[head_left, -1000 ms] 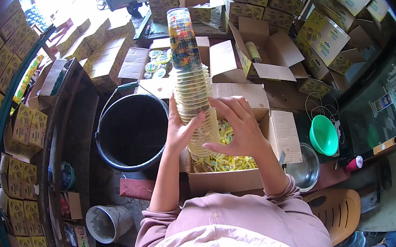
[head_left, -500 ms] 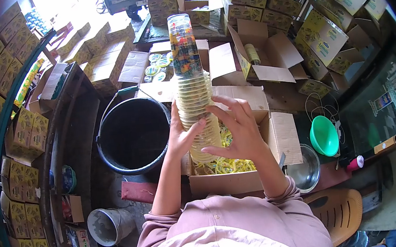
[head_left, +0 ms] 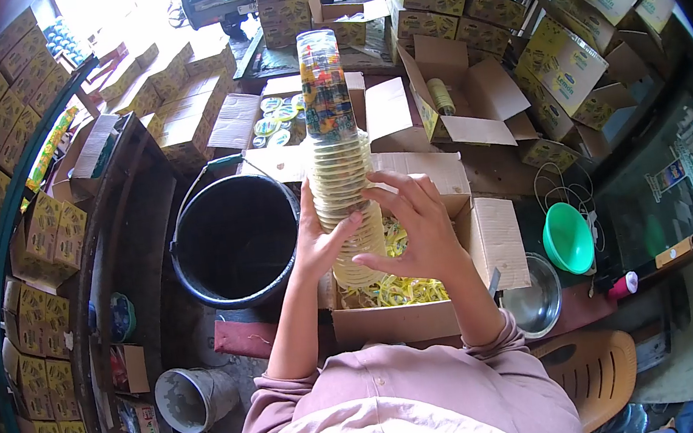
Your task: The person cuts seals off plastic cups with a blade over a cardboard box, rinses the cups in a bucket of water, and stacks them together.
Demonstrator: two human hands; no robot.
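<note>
A tall stack of nested plastic cups (head_left: 328, 99) with yellowish rims rises in front of me, its printed end pointing away. My left hand (head_left: 320, 235) is wrapped round the left side of the stack, thumb across it. My right hand (head_left: 417, 224) is at the stack's right side, fingers curved and spread from the thumb, fingertips touching or very near the rims. Below the cups, an open cardboard box (head_left: 396, 318) holds a tangle of yellow strips (head_left: 410, 288).
A black bucket (head_left: 236, 239) stands left of the box, a grey bucket (head_left: 196, 399) nearer me. Right are a metal bowl (head_left: 533, 296) and a green bowl (head_left: 567, 238). Behind stand an open carton (head_left: 469, 87) and a box of round lidded cups (head_left: 274, 120).
The stack's far end has dropped slightly lower in view. Both hands keep nearly the same hold and place.
</note>
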